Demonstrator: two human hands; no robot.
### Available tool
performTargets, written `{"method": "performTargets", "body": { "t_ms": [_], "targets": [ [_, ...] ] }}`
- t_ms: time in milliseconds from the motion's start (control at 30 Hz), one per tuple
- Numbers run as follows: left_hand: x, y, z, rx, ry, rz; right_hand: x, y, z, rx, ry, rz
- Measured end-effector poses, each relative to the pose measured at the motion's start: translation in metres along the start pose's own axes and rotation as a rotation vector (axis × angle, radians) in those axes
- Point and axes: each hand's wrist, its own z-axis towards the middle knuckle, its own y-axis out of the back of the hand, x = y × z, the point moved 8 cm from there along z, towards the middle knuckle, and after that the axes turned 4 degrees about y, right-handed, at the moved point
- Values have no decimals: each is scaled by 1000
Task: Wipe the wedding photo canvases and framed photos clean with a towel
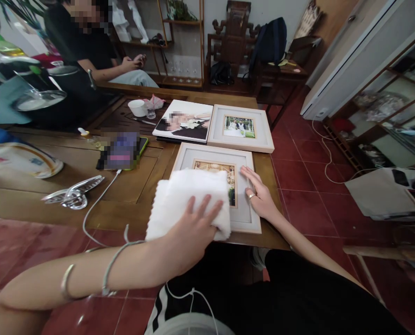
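A folded white cloth (189, 190) with a scalloped edge lies over the left part of a pale wooden picture frame (258, 223). On top of the cloth, my left hand (189, 237) presses down with its fingers spread and bent, gripping it against the frame. My right hand (261, 197), a ring on one finger, rests at the frame's right side with fingers stretched out over the glass and border. The cloth hides much of the photo (232, 186) inside. Just behind are a second pale frame (268, 135) and a wedding picture panel (189, 132).
A phone (120, 151) on a white charging cable, a clear hair claw (76, 191), a dropper bottle (85, 133) and a white cup (136, 108) share the wooden table (130, 186). Across it a seated person (85, 51) holds a phone. A kettle (64, 88) stands at the left.
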Motion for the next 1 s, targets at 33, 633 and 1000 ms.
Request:
{"method": "performTargets", "body": {
  "t_ms": [33, 633, 1000],
  "targets": [
    [8, 0, -8, -4, 32, -6, 1, 0, 0, -1, 2, 3],
    [148, 8, 42, -252, 325, -53, 7, -1, 0, 76, 69, 24],
    [104, 30, 115, -291, -85, -337, 7, -2, 0, 101, 134, -4]
  ]
}}
